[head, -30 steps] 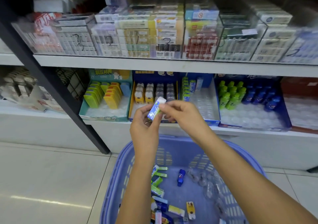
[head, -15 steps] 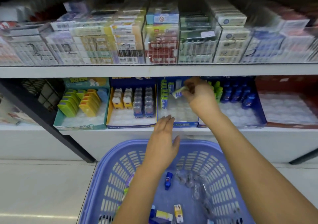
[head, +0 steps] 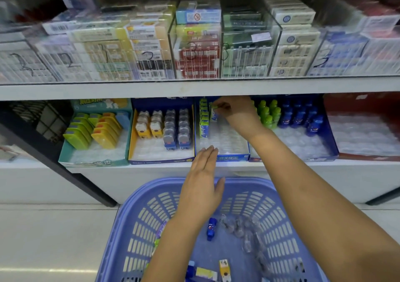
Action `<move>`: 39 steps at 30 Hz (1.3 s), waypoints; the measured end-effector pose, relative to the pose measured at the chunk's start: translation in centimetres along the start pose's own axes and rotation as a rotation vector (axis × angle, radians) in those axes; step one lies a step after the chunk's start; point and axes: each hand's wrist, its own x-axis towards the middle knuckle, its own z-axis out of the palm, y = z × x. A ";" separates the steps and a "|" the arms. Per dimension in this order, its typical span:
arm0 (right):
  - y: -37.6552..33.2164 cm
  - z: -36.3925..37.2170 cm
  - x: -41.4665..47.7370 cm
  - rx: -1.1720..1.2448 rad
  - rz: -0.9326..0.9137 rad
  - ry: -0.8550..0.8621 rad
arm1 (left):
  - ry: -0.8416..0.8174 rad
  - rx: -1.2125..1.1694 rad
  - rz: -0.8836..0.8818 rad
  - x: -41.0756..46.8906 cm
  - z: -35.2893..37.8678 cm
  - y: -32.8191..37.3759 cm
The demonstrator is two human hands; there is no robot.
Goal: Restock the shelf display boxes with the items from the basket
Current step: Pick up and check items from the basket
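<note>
My right hand (head: pixel 238 115) reaches deep into the middle display box (head: pixel 231 157) on the lower shelf and pinches a small blue-green-white packet (head: pixel 214 114), set upright beside a row of the same packets (head: pixel 203 119) along the box's left wall. My left hand (head: pixel 201 186) hovers flat, fingers straight, holding nothing, between the box's front edge and the blue basket (head: pixel 138 216). In the basket lie a small blue bottle (head: pixel 211 228), a yellow item (head: pixel 224 268), more packets (head: pixel 205 273) and clear plastic trays (head: pixel 244 232).
To the left stand a box of bear-shaped items (head: pixel 162 128) and a teal box of green and yellow cases (head: pixel 95 128). To the right are a box of green and blue bottles (head: pixel 287 117) and a red box (head: pixel 365 130). Stacked cartons (head: pixel 194 50) fill the upper shelf.
My right hand took the packet from both hands over the basket and carried it into the back of the middle box. My left hand let go and sank flat above the basket.
</note>
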 end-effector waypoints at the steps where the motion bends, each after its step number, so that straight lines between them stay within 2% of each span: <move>1: 0.1 0.2 0.1 0.001 0.004 0.012 | 0.003 -0.002 0.000 0.0 0.1 0.0; 6: 0.6 0.9 0.2 -0.104 0.014 0.029 | 0.011 -0.013 0.002 -0.1 0.3 -0.3; 9: 0.4 1.3 0.1 -0.083 0.028 0.024 | 0.009 -0.010 0.003 -0.1 0.4 -0.4; 14: -0.6 0.3 -0.3 -0.157 0.063 -0.071 | -0.034 -0.034 0.001 0.1 -0.2 -0.5; 16: -1.3 -0.6 -1.4 -0.155 0.048 -0.035 | 0.022 -0.120 0.011 -0.2 -0.9 -0.4; 18: -2.2 -1.6 -3.5 -0.085 0.052 0.017 | 0.177 -0.226 0.006 -0.9 -1.2 -0.4; 20: -2.8 -2.3 -6.2 -0.033 0.091 -0.107 | 0.215 -0.261 -0.028 -1.7 -0.8 -0.7; 23: -2.8 -1.8 -10.8 -0.061 0.160 -0.479 | -0.046 -0.150 -0.144 -2.8 1.3 -2.4; 25: -1.7 -0.1 -13.7 -0.176 0.197 -0.685 | -0.264 -0.010 -0.234 -4.2 3.3 -4.3; 28: 1.0 4.0 -17.9 -0.366 0.276 -0.909 | -0.633 0.142 -0.358 -7.8 6.2 -7.3; 31: 3.8 8.3 -21.5 -0.477 0.295 -1.136 | -0.937 0.149 -0.336 -11.1 8.6 -9.1; 34: 6.1 11.5 -23.6 -0.507 0.274 -1.273 | -1.038 0.142 -0.286 -12.3 10.1 -9.1; 39: 9.1 14.1 -25.7 -0.445 0.297 -1.289 | -1.048 0.239 -0.197 -12.9 12.2 -9.3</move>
